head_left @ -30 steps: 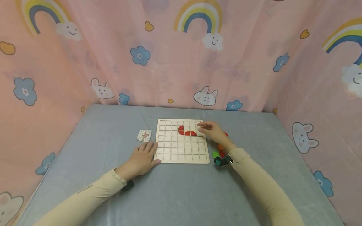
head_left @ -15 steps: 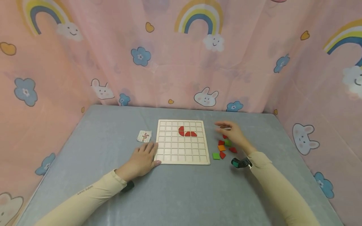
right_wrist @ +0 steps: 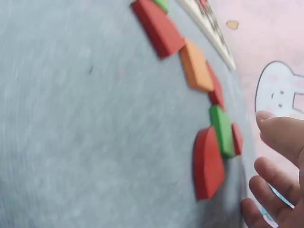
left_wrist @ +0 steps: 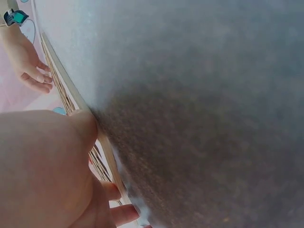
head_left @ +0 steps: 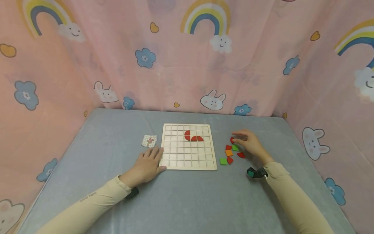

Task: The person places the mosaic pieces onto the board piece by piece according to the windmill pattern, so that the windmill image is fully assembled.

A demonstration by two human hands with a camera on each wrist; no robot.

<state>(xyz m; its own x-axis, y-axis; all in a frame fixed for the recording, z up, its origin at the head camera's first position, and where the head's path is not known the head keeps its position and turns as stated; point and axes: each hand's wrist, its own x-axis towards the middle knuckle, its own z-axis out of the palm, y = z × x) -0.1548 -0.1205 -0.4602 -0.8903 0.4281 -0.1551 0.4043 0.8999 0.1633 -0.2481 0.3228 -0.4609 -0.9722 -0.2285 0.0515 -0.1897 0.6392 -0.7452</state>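
Small dark lettering (head_left: 88,196) runs aslant along the long cream fabric sleeve (head_left: 79,211) on the person's left side, in two short words. It is too small and soft to read surely; the first seems to begin "Le", the second to end "im". It lies between the left edge of the grey tabletop (head_left: 187,201) and the near left corner of the square pale wooden grid board (head_left: 188,156). Elsewhere no wording can be made out.
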